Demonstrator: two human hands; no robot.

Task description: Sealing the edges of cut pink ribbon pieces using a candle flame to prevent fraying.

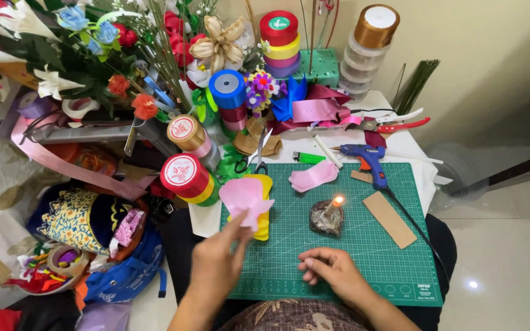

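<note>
Both hands flank a lit candle [327, 216], seemingly unobstructed.

Cutting mat [363, 245]: matt green rubbery sheet, printed grid. Pink petal pieces [245, 197]: thin satin-like cloth, soft sheen. Ribbon spools [185, 176]: glossy satin. Glue gun [368, 157]: blue plastic, smooth. Cardboard strip [389, 219]: matt brown. Scissors [257, 153]: shiny metal blades. Lighter [309, 158]: glossy green plastic.

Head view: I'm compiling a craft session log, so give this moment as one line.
left hand: pinching pink ribbon petal piece | right hand: resting on green cutting mat | small lit candle: burning mid-mat
</note>
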